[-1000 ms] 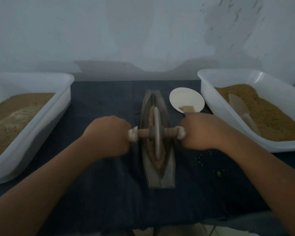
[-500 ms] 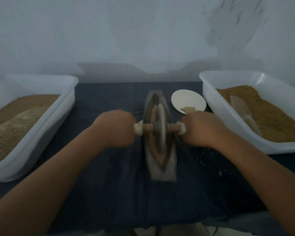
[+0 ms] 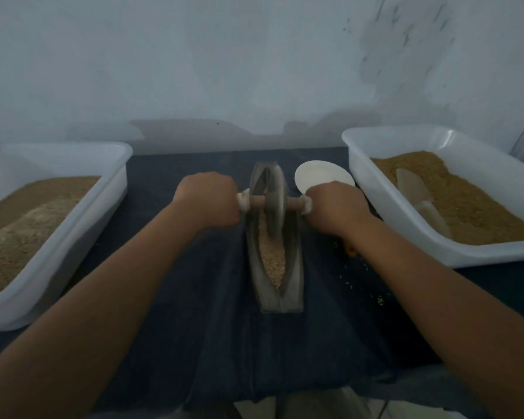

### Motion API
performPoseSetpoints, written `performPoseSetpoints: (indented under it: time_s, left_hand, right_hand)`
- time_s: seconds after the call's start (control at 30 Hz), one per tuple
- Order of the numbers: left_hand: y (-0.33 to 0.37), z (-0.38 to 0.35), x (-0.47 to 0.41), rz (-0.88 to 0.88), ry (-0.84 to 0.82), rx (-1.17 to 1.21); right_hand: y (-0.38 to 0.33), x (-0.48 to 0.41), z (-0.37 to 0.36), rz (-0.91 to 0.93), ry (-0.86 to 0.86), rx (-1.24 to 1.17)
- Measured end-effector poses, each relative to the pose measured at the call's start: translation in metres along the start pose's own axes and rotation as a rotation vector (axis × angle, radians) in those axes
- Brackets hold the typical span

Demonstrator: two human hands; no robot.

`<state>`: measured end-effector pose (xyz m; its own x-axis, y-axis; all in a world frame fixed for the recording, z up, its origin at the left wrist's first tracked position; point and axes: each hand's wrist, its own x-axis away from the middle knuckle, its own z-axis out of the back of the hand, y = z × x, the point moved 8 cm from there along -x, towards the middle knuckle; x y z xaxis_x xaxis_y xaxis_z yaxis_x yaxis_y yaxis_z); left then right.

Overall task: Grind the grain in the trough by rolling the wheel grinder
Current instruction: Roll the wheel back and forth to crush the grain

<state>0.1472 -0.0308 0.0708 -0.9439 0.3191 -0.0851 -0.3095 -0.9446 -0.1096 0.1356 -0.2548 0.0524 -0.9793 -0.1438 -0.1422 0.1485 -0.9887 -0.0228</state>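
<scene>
A narrow boat-shaped grey trough [image 3: 294,282] lies lengthwise on the dark cloth in the middle, with pale crushed grain [image 3: 273,258] along its groove. The grey wheel grinder [image 3: 275,204] stands upright in the far half of the trough, its wooden axle sticking out on both sides. My left hand [image 3: 209,204] grips the left axle handle. My right hand [image 3: 335,207] grips the right one. The handle ends are hidden inside my fists.
A white tub [image 3: 73,225] of brown grain stands at the left. Another white tub [image 3: 406,234] at the right holds grain and a clear scoop [image 3: 418,198]. A small white dish [image 3: 321,173] sits behind my right hand. Loose grains [image 3: 378,299] dot the cloth.
Both hands have pushed the wheel away from me, from the trough's middle toward its far end. More grain now shows in the near half of the groove.
</scene>
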Motion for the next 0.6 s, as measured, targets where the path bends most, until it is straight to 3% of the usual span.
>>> performPoseSetpoints:
  time_s: [0.13,0.23,0.43,0.6]
  left_hand:
    - [-0.001,-0.021,0.069,-0.089,-0.076,0.071]
    - [-0.005,-0.033,0.080,-0.056,-0.080,0.115]
    - [-0.020,-0.019,-0.002,0.143,0.040,0.113]
    - [-0.016,-0.026,0.014,0.138,-0.040,0.166]
  right_hand:
    - [-0.002,0.061,-0.007,0.134,-0.094,-0.003]
    - [-0.004,0.065,-0.006,0.194,-0.071,-0.006]
    - [-0.010,-0.019,0.016,0.049,0.173,0.163]
    - [-0.021,-0.007,0.026,0.075,0.101,0.117]
